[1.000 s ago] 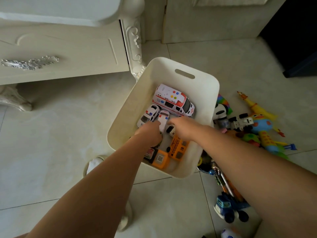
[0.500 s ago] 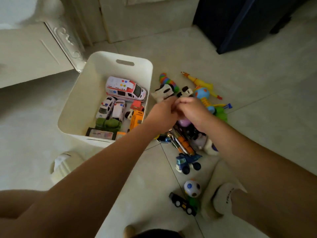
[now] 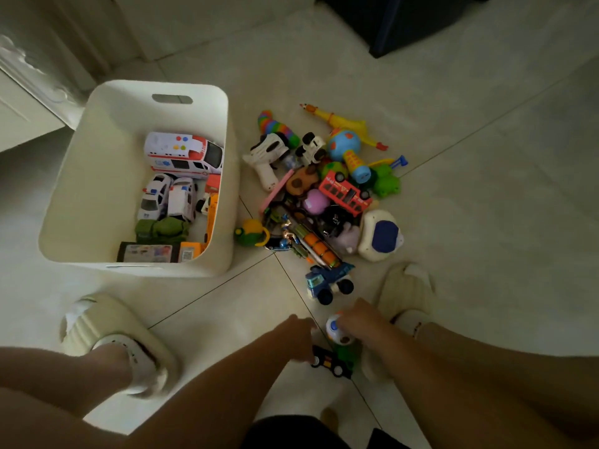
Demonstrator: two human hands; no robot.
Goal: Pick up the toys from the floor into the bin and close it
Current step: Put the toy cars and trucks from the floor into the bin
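Note:
The white bin (image 3: 97, 150) stands open on the floor at left, holding an ambulance (image 3: 184, 155), small cars and other toys. To its right lies a pile of toys (image 3: 324, 196), with a blue truck (image 3: 329, 281) at its near end. Closer to me a white and blue ball (image 3: 334, 330) and a black and green truck (image 3: 335, 364) sit on the tiles. My right hand (image 3: 363, 319) cups the ball from the right. My left hand (image 3: 298, 338) reaches down to the black truck's left end, its fingers hidden.
My feet in pale slippers stand on either side, the left slipper (image 3: 110, 328) below the bin and the right slipper (image 3: 408, 290) beside the ball. A cream cabinet (image 3: 26, 102) stands at far left, and a dark piece of furniture (image 3: 405, 21) at the top.
Both hands left the bin, passed over the toy pile and dropped back toward me to the ball and the black truck. The view has tilted down and right.

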